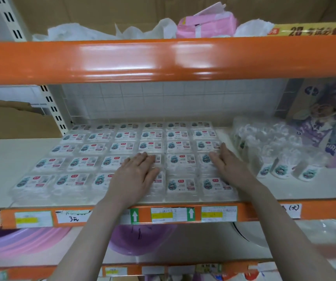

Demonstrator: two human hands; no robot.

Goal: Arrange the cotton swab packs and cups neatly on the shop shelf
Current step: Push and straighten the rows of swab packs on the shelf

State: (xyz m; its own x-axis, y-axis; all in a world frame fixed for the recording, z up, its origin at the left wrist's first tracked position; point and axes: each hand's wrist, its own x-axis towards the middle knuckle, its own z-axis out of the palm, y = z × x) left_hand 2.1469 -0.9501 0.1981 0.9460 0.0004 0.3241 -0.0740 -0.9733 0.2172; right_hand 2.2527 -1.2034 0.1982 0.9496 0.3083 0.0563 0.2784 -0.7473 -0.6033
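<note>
Both hands lie flat with fingers straight, gripping nothing — the left hand point(137, 172) and right hand point(225, 162) press on the packs point(77, 165) gridded across the shelf point(2, 159). Just right of the right hand stand the cups point(280, 157) — wrapped, clustered.

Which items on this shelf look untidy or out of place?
The cotton swab cups right of the packs lie tipped over in a loose heap. The cotton swab packs form a neat grid, and both hands, left hand and right hand, rest flat on them.
</note>
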